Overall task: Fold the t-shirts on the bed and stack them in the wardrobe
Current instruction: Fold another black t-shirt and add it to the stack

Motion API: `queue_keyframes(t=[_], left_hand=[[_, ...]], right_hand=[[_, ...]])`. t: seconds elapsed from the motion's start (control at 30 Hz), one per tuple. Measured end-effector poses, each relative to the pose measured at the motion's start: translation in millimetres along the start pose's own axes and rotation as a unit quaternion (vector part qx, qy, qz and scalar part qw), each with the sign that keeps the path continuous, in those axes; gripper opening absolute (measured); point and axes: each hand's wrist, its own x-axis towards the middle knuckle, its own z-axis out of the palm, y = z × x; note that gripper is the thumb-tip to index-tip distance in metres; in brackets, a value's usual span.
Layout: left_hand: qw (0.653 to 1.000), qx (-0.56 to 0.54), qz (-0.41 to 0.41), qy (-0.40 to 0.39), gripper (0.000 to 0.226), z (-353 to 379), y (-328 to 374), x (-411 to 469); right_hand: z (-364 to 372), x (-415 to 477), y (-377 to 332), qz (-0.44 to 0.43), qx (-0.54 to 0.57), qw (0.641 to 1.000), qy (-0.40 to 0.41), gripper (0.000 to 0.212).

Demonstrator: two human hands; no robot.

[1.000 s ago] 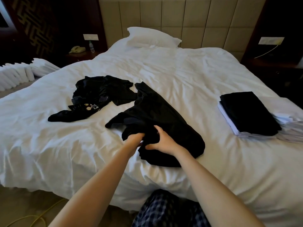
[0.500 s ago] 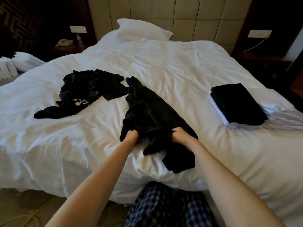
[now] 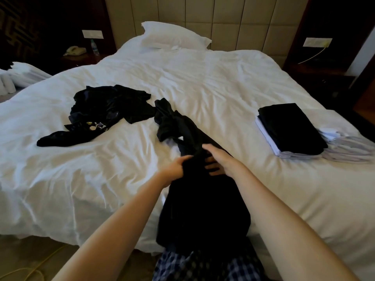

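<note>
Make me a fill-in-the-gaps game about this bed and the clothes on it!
1. The left hand grips a t-shirt whose colour is ____.
2. The pillow at the head of the bed is coloured ____.
3. The folded stack lies on the person's ____ side.

Missing words: black; white; right.

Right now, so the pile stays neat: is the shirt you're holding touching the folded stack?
Apart. The head view shows bare white duvet between the black t-shirt and the folded stack.
</note>
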Motion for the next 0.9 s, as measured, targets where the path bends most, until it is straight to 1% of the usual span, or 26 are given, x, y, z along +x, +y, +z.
queue_keyframes(t=[0.03,0.07,0.1,0.13,0.17,0.2,0.27,0.3,0.33,0.37,0.43,0.47,0.53,0.57,0.6,0.67,0.73,0.77,0.8,0.83,0.87,0.9], left_hand=[[0.998,0.043,0.018,-0.049,0.057,4,5,-6],[0.994,0.057,0.013,-0.090,0.063,6,11,-10],[0.991,0.063,0.007,-0.114,0.065,6,10,-10],[0.992,0.050,0.007,-0.114,0.064,5,8,-8],[0.994,0.043,0.011,-0.099,0.061,3,5,-7],[0.996,0.030,0.015,-0.080,0.056,2,3,-6],[0.999,0.022,0.029,-0.039,0.045,2,1,-7],[0.999,0.022,0.033,-0.019,0.039,2,1,-8],[0.999,0.010,0.031,0.001,0.032,1,0,-6],[0.999,-0.006,0.028,0.022,0.025,0,-3,-5],[0.996,-0.041,0.015,0.081,0.016,-4,-8,-3],[0.991,-0.063,0.006,0.116,0.017,-7,-11,-2],[0.976,-0.105,-0.019,0.191,0.016,-14,-17,0],[0.966,-0.127,-0.030,0.225,0.014,-19,-21,2],[0.954,-0.152,-0.041,0.254,0.013,-24,-25,3],[0.938,-0.190,-0.058,0.283,0.015,-34,-31,2],[0.935,-0.182,-0.068,0.296,0.022,-40,-36,1],[0.936,-0.166,-0.070,0.301,0.025,-43,-38,1],[0.939,-0.151,-0.071,0.302,0.026,-45,-38,1],[0.942,-0.136,-0.075,0.298,0.027,-46,-38,0],[0.946,-0.122,-0.079,0.291,0.027,-48,-37,0],[0.950,-0.107,-0.080,0.282,0.026,-49,-37,1]], right_hand=[[2,0,-1,-0.002,0.020,1.000,0.012,0.044],[4,-1,-1,-0.002,0.007,1.000,0.023,0.054],[7,-1,0,0.002,-0.017,0.999,0.045,0.057],[9,0,3,0.003,-0.034,0.996,0.083,0.056],[12,0,5,0.006,-0.031,0.992,0.118,0.055],[14,-1,7,0.006,-0.014,0.991,0.137,0.051],[16,-3,7,-0.007,0.020,0.988,0.154,0.032],[16,-4,7,-0.014,0.031,0.986,0.162,0.027],[15,-5,7,-0.027,0.037,0.984,0.173,0.028],[14,-5,7,-0.049,0.017,0.979,0.195,0.029],[8,-8,9,-0.079,-0.116,0.964,0.227,0.017],[4,-11,11,-0.073,-0.199,0.949,0.235,0.020],[-3,-16,13,-0.027,-0.367,0.897,0.244,0.015],[-6,-19,13,-0.001,-0.432,0.870,0.239,0.013],[-8,-22,12,0.026,-0.487,0.843,0.225,0.014],[-8,-30,5,0.089,-0.583,0.787,0.182,0.017],[-3,-34,-3,0.150,-0.653,0.729,0.142,0.035],[0,-35,-8,0.166,-0.676,0.705,0.134,0.036],[4,-35,-13,0.170,-0.687,0.692,0.139,0.031],[9,-34,-17,0.162,-0.691,0.688,0.150,0.024],[13,-29,-22,0.135,-0.686,0.697,0.159,0.024],[15,-22,-25,0.087,-0.671,0.717,0.168,0.035]])
